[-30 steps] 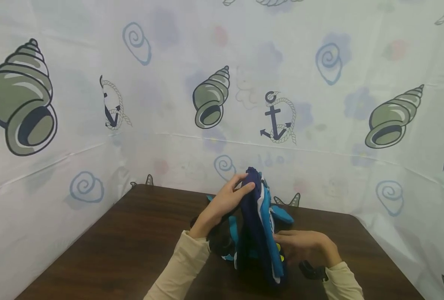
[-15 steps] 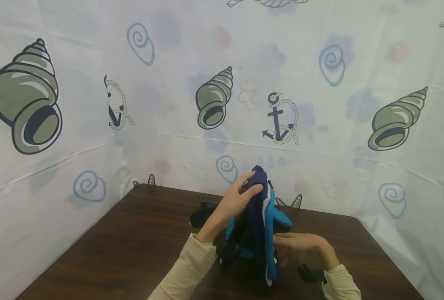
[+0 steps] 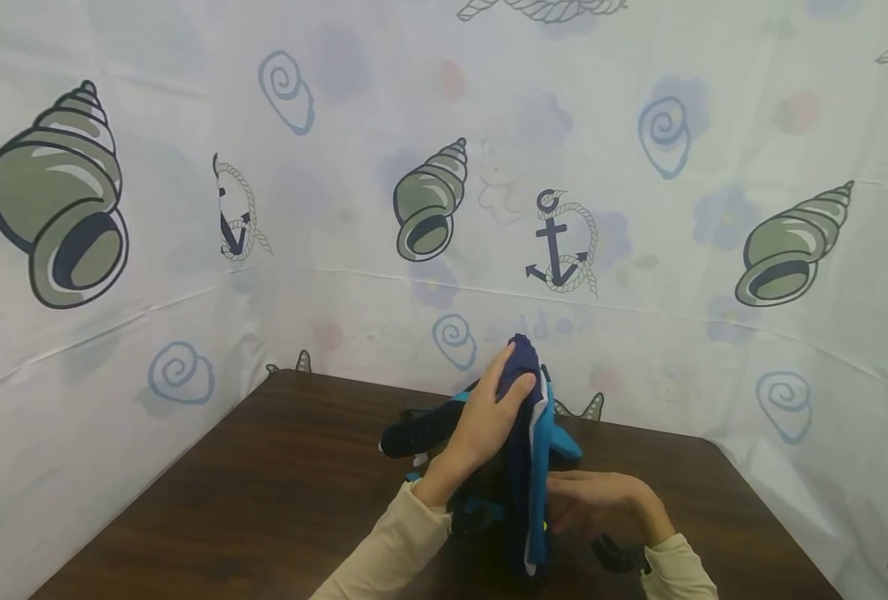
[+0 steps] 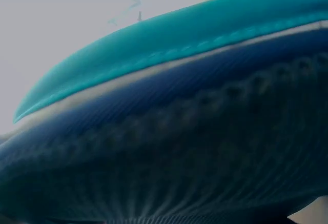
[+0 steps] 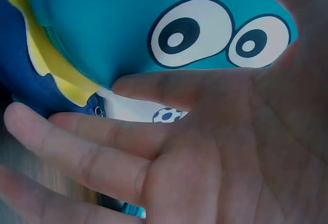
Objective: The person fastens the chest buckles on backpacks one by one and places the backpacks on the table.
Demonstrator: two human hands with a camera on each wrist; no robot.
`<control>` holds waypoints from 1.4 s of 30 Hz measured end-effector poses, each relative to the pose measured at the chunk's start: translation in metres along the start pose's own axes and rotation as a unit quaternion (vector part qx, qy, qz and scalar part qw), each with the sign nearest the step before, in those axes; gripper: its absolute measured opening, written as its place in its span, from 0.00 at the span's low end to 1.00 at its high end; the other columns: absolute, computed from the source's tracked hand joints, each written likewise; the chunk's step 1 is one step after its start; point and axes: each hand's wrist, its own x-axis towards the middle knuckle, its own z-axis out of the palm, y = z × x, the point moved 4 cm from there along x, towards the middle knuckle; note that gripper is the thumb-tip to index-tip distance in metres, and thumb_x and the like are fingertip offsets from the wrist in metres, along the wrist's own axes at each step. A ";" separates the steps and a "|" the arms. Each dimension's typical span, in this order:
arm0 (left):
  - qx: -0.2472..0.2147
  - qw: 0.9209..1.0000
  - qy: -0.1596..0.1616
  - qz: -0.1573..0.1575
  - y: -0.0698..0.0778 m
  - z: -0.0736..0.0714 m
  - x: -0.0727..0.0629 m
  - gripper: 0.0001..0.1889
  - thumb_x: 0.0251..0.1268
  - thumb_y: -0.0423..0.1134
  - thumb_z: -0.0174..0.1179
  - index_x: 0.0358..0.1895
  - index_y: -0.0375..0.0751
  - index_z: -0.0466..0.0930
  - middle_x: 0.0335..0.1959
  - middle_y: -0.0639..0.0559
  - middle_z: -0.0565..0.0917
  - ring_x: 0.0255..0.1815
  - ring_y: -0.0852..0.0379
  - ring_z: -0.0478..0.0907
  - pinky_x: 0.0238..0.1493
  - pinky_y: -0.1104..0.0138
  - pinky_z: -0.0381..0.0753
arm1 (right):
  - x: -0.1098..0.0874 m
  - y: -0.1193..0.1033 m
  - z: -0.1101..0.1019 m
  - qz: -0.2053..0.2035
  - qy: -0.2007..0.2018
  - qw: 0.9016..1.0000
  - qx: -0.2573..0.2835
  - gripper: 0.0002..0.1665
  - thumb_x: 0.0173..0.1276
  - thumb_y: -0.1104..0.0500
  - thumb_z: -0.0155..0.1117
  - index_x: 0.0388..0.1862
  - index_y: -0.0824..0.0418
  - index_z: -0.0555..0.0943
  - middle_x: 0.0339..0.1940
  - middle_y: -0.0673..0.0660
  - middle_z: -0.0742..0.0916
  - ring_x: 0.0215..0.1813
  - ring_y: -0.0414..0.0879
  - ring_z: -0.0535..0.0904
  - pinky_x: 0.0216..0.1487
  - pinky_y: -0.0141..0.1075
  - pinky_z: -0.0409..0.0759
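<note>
Table [image 3: 248,500]: dark brown wood-grain top with rounded far corners, its far edge near the cloth.
Backdrop [image 3: 338,192]: pale, creased cloth on the sides in view, printed with green-grey shells, roped anchors and blue spirals; starfish peek above the tabletop.
Backpack [image 3: 539,467]: navy and turquoise, upright and edge-on at the table's middle, between the hands; cartoon eyes [image 5: 192,32] and yellow trim [image 5: 59,65] mark its front.
Strap [image 3: 413,435]: black, off the bag's left.
Left hand [image 3: 489,417]: thumb and fingers clamped on the bag's top edge.
Right hand [image 3: 597,493]: fingers extended and spread at the bag's front.
Sleeves [image 3: 387,542]: cream, on both forearms.
</note>
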 end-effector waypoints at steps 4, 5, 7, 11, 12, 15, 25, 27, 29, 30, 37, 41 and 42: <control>-0.013 1.000 0.005 0.007 0.000 0.004 -0.002 0.34 0.75 0.59 0.47 0.80 0.58 0.51 0.81 0.56 0.55 0.81 0.49 0.53 0.78 0.44 0.54 | 0.004 0.000 0.003 -0.007 -0.004 1.000 -0.001 0.42 0.77 0.34 0.42 0.77 0.59 0.62 0.62 0.65 0.82 0.57 0.62 0.83 0.51 0.65 0.80; -0.017 1.000 0.005 0.007 0.001 0.005 -0.002 0.34 0.75 0.59 0.47 0.80 0.58 0.51 0.81 0.56 0.54 0.81 0.49 0.53 0.78 0.45 0.55 | 0.005 0.000 0.004 -0.009 -0.006 1.000 -0.002 0.42 0.77 0.34 0.41 0.78 0.59 0.61 0.63 0.65 0.81 0.57 0.62 0.83 0.51 0.65 0.80; -0.022 1.000 0.007 0.009 0.001 0.006 -0.003 0.34 0.75 0.58 0.48 0.80 0.59 0.51 0.81 0.56 0.55 0.81 0.48 0.54 0.77 0.44 0.56 | 0.007 0.000 0.005 -0.012 -0.011 1.000 0.000 0.42 0.77 0.34 0.41 0.78 0.59 0.60 0.64 0.66 0.80 0.58 0.62 0.82 0.51 0.65 0.80; -0.022 1.000 0.009 0.020 0.003 0.011 -0.004 0.34 0.75 0.59 0.48 0.80 0.58 0.50 0.81 0.55 0.55 0.80 0.47 0.56 0.76 0.43 0.58 | 0.009 -0.001 0.007 -0.020 -0.022 1.000 0.002 0.42 0.78 0.35 0.40 0.79 0.61 0.58 0.71 0.68 0.74 0.59 0.62 0.82 0.53 0.64 0.80; -0.020 0.999 0.010 0.024 0.003 0.013 -0.004 0.34 0.75 0.59 0.47 0.80 0.58 0.51 0.81 0.54 0.55 0.79 0.46 0.57 0.75 0.43 0.59 | 0.010 -0.002 0.007 -0.021 -0.024 0.999 0.008 0.42 0.78 0.35 0.40 0.79 0.62 0.57 0.71 0.68 0.73 0.60 0.62 0.81 0.54 0.64 0.80; -0.017 0.999 0.017 0.036 0.005 0.017 -0.005 0.34 0.76 0.58 0.47 0.80 0.57 0.51 0.81 0.53 0.56 0.78 0.45 0.60 0.74 0.42 0.62 | 0.011 -0.002 0.009 -0.030 -0.027 0.999 0.016 0.42 0.79 0.37 0.40 0.78 0.65 0.58 0.71 0.69 0.73 0.60 0.63 0.81 0.55 0.63 0.79; -0.026 0.997 0.047 0.051 0.002 0.025 -0.009 0.33 0.76 0.56 0.46 0.79 0.56 0.51 0.80 0.53 0.57 0.75 0.43 0.64 0.70 0.39 0.66 | 0.017 -0.002 0.011 -0.047 -0.046 0.998 0.015 0.42 0.80 0.38 0.38 0.79 0.67 0.54 0.73 0.71 0.70 0.61 0.65 0.80 0.55 0.60 0.81; -0.028 0.997 0.047 0.052 0.002 0.026 -0.010 0.33 0.76 0.55 0.46 0.80 0.55 0.51 0.80 0.52 0.57 0.75 0.43 0.64 0.69 0.39 0.66 | 0.017 -0.002 0.011 -0.049 -0.044 0.998 0.015 0.42 0.80 0.39 0.38 0.78 0.67 0.54 0.73 0.71 0.70 0.61 0.64 0.80 0.55 0.59 0.82; -0.030 0.997 0.047 0.053 0.002 0.027 -0.011 0.33 0.76 0.55 0.47 0.80 0.55 0.51 0.80 0.52 0.57 0.75 0.42 0.64 0.69 0.39 0.66 | 0.018 0.000 0.012 -0.046 -0.037 0.998 0.015 0.42 0.80 0.39 0.39 0.78 0.68 0.56 0.71 0.71 0.73 0.60 0.64 0.81 0.55 0.59 0.82; -0.030 0.997 0.047 0.053 0.003 0.027 -0.011 0.33 0.76 0.55 0.47 0.79 0.55 0.51 0.80 0.52 0.57 0.75 0.42 0.64 0.69 0.39 0.66 | 0.018 0.000 0.012 -0.044 -0.033 0.998 0.017 0.41 0.80 0.39 0.39 0.77 0.68 0.56 0.69 0.71 0.75 0.60 0.63 0.81 0.55 0.59 0.81; -0.019 0.996 0.048 0.077 0.004 0.032 -0.011 0.32 0.75 0.56 0.48 0.78 0.56 0.56 0.79 0.53 0.60 0.75 0.46 0.64 0.70 0.42 0.68 | 0.024 0.000 0.014 -0.076 -0.030 0.997 0.008 0.41 0.81 0.39 0.40 0.75 0.71 0.59 0.59 0.68 0.83 0.60 0.62 0.81 0.58 0.57 0.81; -0.004 0.996 0.044 0.084 0.003 0.034 -0.012 0.31 0.75 0.56 0.48 0.78 0.55 0.58 0.78 0.53 0.62 0.76 0.47 0.63 0.72 0.44 0.66 | 0.027 -0.002 0.014 -0.123 -0.047 0.991 0.001 0.37 0.82 0.42 0.41 0.72 0.72 0.63 0.58 0.68 0.83 0.59 0.58 0.82 0.57 0.50 0.82; 0.001 0.996 0.044 0.082 0.003 0.035 -0.013 0.31 0.75 0.56 0.48 0.78 0.55 0.58 0.78 0.53 0.62 0.76 0.48 0.63 0.72 0.44 0.66 | 0.027 -0.002 0.013 -0.138 -0.051 0.989 0.002 0.36 0.82 0.44 0.41 0.71 0.72 0.65 0.58 0.68 0.83 0.58 0.57 0.82 0.56 0.48 0.83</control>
